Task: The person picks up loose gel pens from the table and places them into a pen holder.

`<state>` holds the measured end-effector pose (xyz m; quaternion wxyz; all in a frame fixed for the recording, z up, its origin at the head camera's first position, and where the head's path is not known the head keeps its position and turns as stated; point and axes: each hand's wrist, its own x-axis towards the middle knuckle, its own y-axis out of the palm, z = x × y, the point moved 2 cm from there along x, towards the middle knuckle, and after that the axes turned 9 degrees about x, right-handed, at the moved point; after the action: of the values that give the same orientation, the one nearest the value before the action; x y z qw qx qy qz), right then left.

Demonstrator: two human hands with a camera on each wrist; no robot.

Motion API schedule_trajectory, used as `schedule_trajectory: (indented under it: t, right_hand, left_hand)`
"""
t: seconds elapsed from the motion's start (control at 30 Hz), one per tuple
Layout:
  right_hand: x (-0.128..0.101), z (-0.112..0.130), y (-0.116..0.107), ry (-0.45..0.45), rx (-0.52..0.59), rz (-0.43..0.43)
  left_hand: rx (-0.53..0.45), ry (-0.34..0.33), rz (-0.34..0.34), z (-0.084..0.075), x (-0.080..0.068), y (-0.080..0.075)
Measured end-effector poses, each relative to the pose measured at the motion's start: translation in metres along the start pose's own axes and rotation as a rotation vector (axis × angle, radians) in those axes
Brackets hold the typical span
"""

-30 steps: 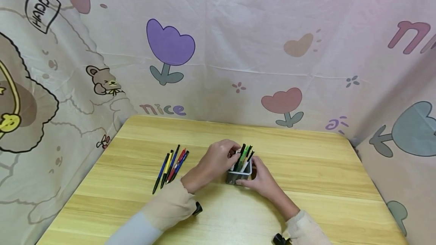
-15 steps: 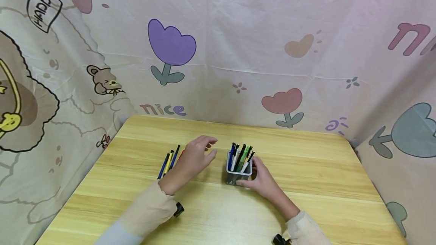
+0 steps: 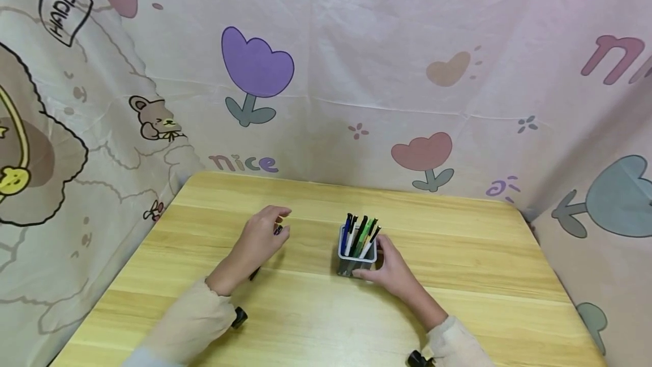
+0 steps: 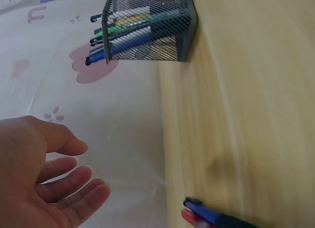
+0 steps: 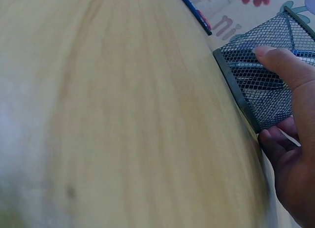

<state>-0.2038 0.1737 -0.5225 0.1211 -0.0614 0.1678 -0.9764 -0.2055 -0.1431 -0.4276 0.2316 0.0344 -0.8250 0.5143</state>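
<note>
Wooden table (image 3: 458, 276), mesh cup (image 3: 350, 267) standing upright on it. Pens packed into the cup, tips rising above its rim: a blue pen (image 3: 346, 237) at the left side, a white pen (image 3: 350, 247) next to it, a green pen (image 3: 364, 235) further right, black ends on several. Exact count not clear; the pens overlapped.

Right hand (image 3: 392, 271) gripped the cup from its right side. Thumb (image 5: 280, 63) lay flat along the mesh of the near wall; the fingers went round the right side and were partly hidden behind it.

Left hand (image 3: 260, 239) was apart from the cup, to its left, over the loose pens. Fingers relaxed and slightly bent, thumb set away from them; no pen in its grasp. In the left wrist view, a loose blue pen (image 4: 210, 216) and a loose red pen (image 4: 193, 219) lay side by side, apart from the fingertips. From the head view the hand covered most of that group, so its number could not be told.

Light sleeves (image 3: 191, 316) on both arms, near side of the cup. Patterned cloth (image 3: 346, 44) hung beyond the cup, with a purple tulip (image 3: 257, 69) up to the left of it and a red tulip (image 3: 421, 152) up to the right.
</note>
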Motion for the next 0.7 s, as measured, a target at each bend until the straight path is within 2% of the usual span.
schedule_trajectory:
  t: [0.17, 0.37, 0.53, 0.7]
  right_hand:
    - [0.0, -0.002, 0.0, 0.001, 0.035, 0.011]
    - [0.001, -0.003, 0.002, 0.012, 0.068, 0.025]
    - [0.001, -0.003, 0.002, 0.01, 0.06, 0.025]
    - [0.0, -0.001, 0.0, 0.009, 0.043, 0.008]
  left_hand:
    - [0.029, -0.019, 0.017, 0.014, -0.006, 0.0]
    - [0.069, -0.098, 0.085, 0.035, -0.016, -0.005]
    - [0.076, -0.152, 0.129, 0.052, -0.024, -0.007]
    - [0.087, -0.176, 0.183, 0.062, -0.029, -0.008]
